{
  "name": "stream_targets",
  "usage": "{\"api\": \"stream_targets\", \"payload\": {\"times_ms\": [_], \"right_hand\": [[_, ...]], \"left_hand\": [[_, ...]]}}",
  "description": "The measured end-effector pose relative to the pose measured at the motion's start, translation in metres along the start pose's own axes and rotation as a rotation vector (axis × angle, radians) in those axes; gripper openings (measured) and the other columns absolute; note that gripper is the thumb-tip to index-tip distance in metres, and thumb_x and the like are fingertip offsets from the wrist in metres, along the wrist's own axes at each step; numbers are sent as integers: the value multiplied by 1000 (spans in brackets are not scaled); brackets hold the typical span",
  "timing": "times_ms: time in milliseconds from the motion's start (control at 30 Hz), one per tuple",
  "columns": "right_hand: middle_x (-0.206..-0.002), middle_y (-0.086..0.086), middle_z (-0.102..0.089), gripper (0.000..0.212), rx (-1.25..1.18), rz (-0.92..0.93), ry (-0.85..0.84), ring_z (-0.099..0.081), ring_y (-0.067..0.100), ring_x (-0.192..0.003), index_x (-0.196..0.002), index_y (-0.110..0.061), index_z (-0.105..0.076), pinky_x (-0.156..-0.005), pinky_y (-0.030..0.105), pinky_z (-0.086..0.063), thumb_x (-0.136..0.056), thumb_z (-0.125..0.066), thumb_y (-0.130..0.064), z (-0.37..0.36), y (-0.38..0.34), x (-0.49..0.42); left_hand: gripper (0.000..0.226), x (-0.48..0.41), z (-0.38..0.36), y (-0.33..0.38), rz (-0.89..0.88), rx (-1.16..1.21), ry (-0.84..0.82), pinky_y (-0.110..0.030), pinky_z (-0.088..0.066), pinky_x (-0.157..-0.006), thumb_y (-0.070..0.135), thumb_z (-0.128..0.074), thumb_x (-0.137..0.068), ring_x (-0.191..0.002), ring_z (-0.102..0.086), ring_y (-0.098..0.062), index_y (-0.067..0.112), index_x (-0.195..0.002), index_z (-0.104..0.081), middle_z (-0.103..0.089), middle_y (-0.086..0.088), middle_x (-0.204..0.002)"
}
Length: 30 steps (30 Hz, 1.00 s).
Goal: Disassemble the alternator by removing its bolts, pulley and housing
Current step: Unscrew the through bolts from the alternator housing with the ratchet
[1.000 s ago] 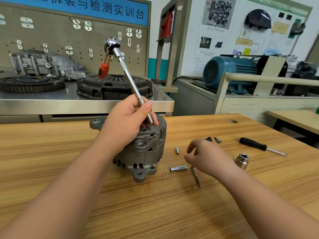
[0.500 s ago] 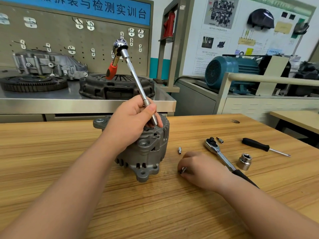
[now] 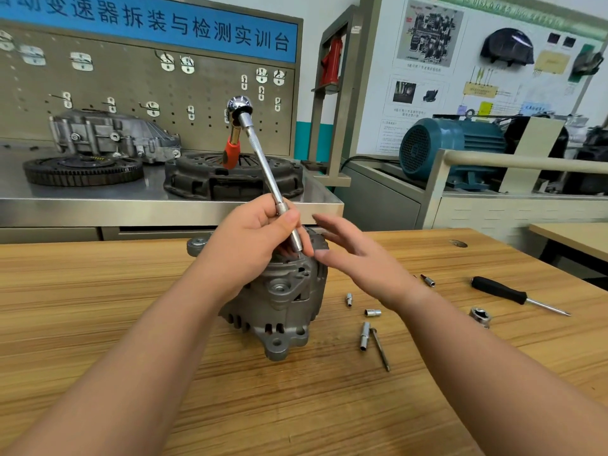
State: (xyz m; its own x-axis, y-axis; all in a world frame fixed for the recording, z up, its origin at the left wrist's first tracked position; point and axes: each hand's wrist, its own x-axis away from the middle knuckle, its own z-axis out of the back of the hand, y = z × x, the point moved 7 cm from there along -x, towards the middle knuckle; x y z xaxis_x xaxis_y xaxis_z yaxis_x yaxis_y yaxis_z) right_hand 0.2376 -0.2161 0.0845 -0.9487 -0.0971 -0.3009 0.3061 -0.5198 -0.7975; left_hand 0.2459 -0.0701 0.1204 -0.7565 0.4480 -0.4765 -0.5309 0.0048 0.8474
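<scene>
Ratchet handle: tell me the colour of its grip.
The grip is red-orange. It shows best in the head view, against the dark clutch plate.

grey alternator (image 3: 279, 301), orange-handled ratchet (image 3: 232, 153), black-handled screwdriver (image 3: 498, 290)

Two hands show, the left hand (image 3: 250, 245) and the right hand (image 3: 358, 261), with one alternator (image 3: 279, 301) and one ratchet wrench (image 3: 261, 159). On the near counter (image 3: 131, 291), right side, lie three small silver sockets (image 3: 372, 313), one short bit (image 3: 427, 280), one thin rod (image 3: 380, 348), one large socket (image 3: 480, 315) and one black-handled screwdriver (image 3: 500, 291). The far counter (image 3: 98, 209) carries one toothed flywheel (image 3: 82, 172), one clutch cover (image 3: 197, 179) and one gearbox housing (image 3: 112, 136), and far right stands one blue motor (image 3: 450, 149).
</scene>
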Motion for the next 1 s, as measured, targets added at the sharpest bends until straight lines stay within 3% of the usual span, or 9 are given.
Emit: {"api": "stream_targets", "payload": {"times_ms": [200, 367, 533, 667, 733, 833, 933, 1000], "right_hand": [[-134, -9, -52, 44, 127, 42, 52, -45, 5, -123, -136, -26, -53, -102, 27, -39, -93, -59, -28, -7, -4, -7], [-127, -14, -54, 40, 183, 90, 146, -45, -11, -111, -132, -30, -54, -78, 3, -39, -92, -57, -38, -3, -10, 8], [-123, -20, -56, 45, 361, 172, 221, -49, -5, -108, -132, -32, -52, -85, 14, -40, -88, -58, -35, -4, -27, 38], [-116, -19, -60, 56, 620, 237, 183, -50, -3, -104, -133, -30, -52, -86, 7, -32, -81, -41, -49, -23, -44, 57], [-111, -11, -66, 52, 748, 296, 209, -57, 9, -101, -127, -23, -58, -86, 20, -44, -82, -41, -41, -30, -52, 64], [-105, -9, -70, 46, 872, 362, 255, -62, 18, -95, -119, -18, -64, -81, 35, -52, -80, -44, -33, -40, -61, 69], [-101, -9, -70, 46, 890, 396, 281, -60, 15, -94, -117, -17, -64, -81, 31, -50, -78, -45, -31, -46, -66, 72], [-98, -10, -68, 43, 849, 389, 282, -59, 13, -94, -116, -18, -62, -80, 29, -50, -78, -46, -30, -47, -65, 72]], "left_hand": [[24, 2, 12, 7, 20, 5, -5, -19, -50, -58, 15, -42, -102, -60, -61, -6, 15, -81, -56, -71, -2, -67], [20, 6, 22, 25, -48, -103, 18, -28, -51, -65, 17, -44, -100, -66, -61, -12, 18, -84, -55, -72, 1, -69], [19, 8, 22, 35, -105, -144, 26, -47, -51, -71, 19, -47, -99, -70, -62, -30, 23, -83, -55, -73, 2, -71], [19, 7, 15, 28, -84, -181, 10, -54, -51, -74, 19, -47, -99, -77, -62, -41, 24, -83, -54, -74, 5, -73], [18, 7, 12, 19, -57, -176, 18, -60, -50, -79, 18, -47, -99, -78, -61, -46, 24, -84, -54, -73, 5, -73], [19, 7, 11, 7, -21, -158, 33, -60, -49, -84, 16, -47, -100, -82, -63, -43, 23, -84, -54, -73, 4, -73], [19, 6, 14, -1, -23, -165, 31, -57, -49, -88, 14, -47, -99, -87, -64, -41, 23, -84, -54, -74, 3, -75], [19, 5, 17, -4, -28, -189, 26, -52, -49, -91, 14, -47, -99, -89, -68, -28, 24, -84, -54, -75, 6, -78]]}}
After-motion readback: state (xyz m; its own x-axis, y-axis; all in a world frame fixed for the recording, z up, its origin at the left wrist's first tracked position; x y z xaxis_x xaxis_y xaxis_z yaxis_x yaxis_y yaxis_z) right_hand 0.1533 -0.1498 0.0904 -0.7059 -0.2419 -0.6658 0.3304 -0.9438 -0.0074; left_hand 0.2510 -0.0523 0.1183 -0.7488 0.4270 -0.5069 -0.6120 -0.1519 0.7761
